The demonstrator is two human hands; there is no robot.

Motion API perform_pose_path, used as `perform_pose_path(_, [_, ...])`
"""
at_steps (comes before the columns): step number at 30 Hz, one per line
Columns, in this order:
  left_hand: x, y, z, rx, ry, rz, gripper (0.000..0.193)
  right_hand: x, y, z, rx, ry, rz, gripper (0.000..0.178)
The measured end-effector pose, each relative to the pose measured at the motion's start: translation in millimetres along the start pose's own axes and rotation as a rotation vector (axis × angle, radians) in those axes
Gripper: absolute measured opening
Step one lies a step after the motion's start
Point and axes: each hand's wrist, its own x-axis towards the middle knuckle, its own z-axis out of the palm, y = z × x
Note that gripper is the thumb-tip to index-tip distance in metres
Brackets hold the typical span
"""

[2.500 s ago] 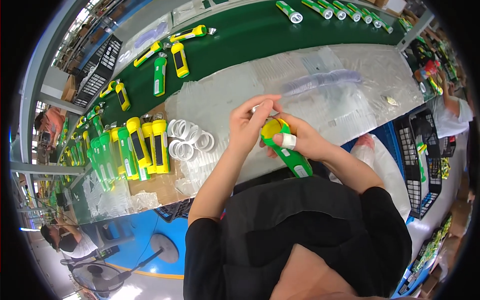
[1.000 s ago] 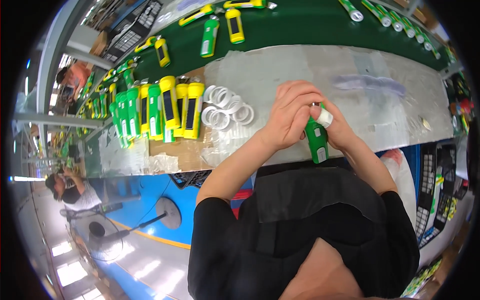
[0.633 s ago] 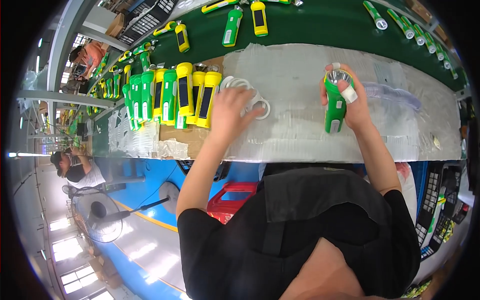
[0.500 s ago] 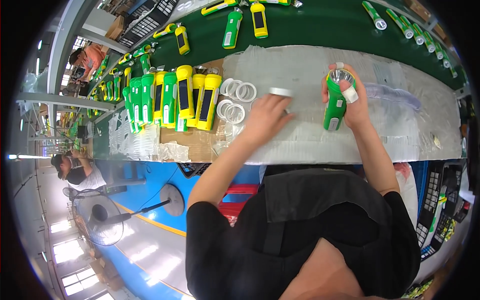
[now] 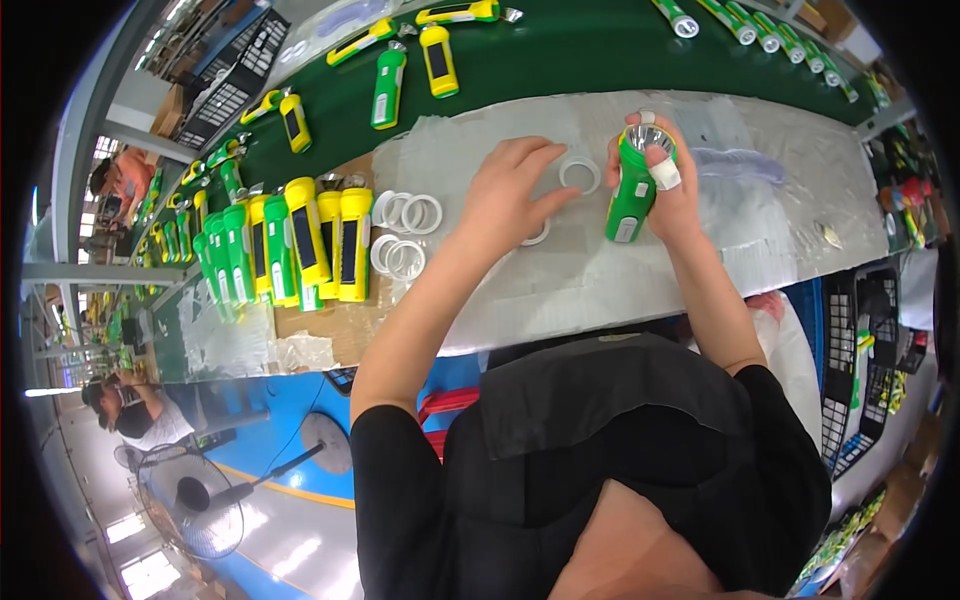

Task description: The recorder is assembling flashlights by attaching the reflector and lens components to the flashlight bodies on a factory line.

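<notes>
My right hand [image 5: 672, 190] is closed around a green flashlight [image 5: 630, 195]. Its shiny reflector points up and away from me, and my taped thumb lies against the rim. To the left, my left hand [image 5: 512, 192] hovers over the covered bench with its fingers apart. A white ring [image 5: 563, 178] sits just beside its thumb and index fingertips; whether they touch it I cannot tell. Partly under this hand lies a second white ring [image 5: 541, 236]. Several more white rings [image 5: 422, 213] are grouped further left.
Several green and yellow flashlights [image 5: 305, 235] stand close together on cardboard at the bench's left. Beyond the plastic-covered bench [image 5: 480, 310], a green belt [image 5: 540, 75] carries more flashlights. A fan [image 5: 190, 500] stands on the floor at lower left. Other people sit further left.
My left hand has spread its fingers, and the white ring that was at its fingertips now appears flat beside them. The flashlight stays in my right hand. The whole view has shifted and turned slightly.
</notes>
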Motion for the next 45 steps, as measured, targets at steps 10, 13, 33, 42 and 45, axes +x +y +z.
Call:
perform_pose_path(10, [31, -1, 9, -0.563, -0.066, -0.398, 0.046, -6, -2, 0, 0.023, -0.038, -0.026, 0.050])
perform_pose_path(13, [43, 37, -15, -1.219, 0.232, -0.446, 0.034, 0, 1, 1, 0.037, -0.119, 0.024, 0.043])
perform_pose_path(33, [47, 47, -30, -0.264, -0.031, 0.113, 0.035, 12, -21, -13, 0.038, -0.224, -0.138, 0.059])
perform_pose_path(42, [56, 67, 1, -0.191, -0.118, 0.145, 0.046, 43, -127, -38, -1.044, -0.750, -0.176, 0.039])
perform_pose_path(45, [54, 66, 8, -0.266, -0.096, 0.079, 0.044, 61, -141, -25, -1.191, -0.968, -0.083, 0.034])
